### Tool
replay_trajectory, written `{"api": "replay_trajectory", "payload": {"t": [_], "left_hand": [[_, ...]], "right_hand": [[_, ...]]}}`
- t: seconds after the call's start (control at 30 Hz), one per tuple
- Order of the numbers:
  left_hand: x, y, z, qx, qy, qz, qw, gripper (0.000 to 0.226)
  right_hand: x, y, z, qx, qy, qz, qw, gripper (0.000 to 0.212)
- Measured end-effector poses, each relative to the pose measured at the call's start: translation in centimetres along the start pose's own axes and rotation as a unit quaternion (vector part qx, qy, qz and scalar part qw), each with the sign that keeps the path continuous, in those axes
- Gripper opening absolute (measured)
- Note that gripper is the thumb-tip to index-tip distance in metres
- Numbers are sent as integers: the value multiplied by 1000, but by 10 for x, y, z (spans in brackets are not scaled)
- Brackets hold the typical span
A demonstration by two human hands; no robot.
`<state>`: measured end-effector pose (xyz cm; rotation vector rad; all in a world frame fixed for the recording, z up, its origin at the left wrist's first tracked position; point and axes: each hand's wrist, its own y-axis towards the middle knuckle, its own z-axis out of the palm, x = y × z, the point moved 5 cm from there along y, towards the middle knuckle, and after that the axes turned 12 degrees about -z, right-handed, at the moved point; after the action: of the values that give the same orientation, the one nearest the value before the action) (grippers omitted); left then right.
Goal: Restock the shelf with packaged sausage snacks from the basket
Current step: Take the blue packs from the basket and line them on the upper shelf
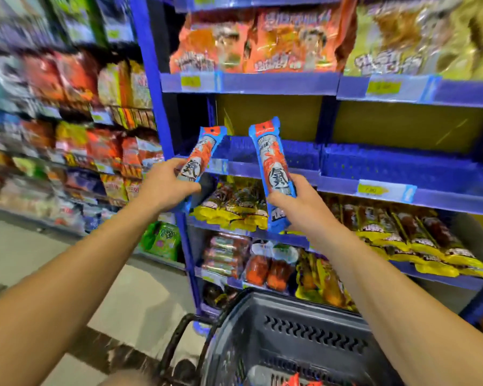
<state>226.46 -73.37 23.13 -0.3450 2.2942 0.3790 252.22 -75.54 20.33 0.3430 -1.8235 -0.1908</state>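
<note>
Two sausage packs raised toward the bare blue shelf tray

Our left hand (pixel 170 183) grasps one sausage pack (pixel 198 157), our right hand (pixel 296 200) another (pixel 276 171); we should lay both flat in the shelf tray (pixel 299 156), labels forward, above the basket (pixel 290 330).

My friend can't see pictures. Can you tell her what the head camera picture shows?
A person holds one blue-and-orange sausage snack pack in each hand, the left hand with the left pack and the right hand with the right pack, raised toward an empty blue shelf. A dark basket sits below.
</note>
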Motion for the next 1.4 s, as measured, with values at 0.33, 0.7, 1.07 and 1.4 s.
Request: {"api": "replay_trajectory", "payload": {"t": [0.33,0.7,1.07,1.4], "left_hand": [[-21,95,-7,-80,166,9,983,48],[-33,110,-6,-76,213,49,973,46],[-20,92,18,10,325,195,925,62],[-10,108,37,33,320,148,935,71]], "right_hand": [[-5,70,13,-11,48,52,997,42],[-8,89,21,-10,72,54,996,40],[-4,86,17,-7,67,37,997,41],[-7,78,10,-22,125,62,990,33]]}}
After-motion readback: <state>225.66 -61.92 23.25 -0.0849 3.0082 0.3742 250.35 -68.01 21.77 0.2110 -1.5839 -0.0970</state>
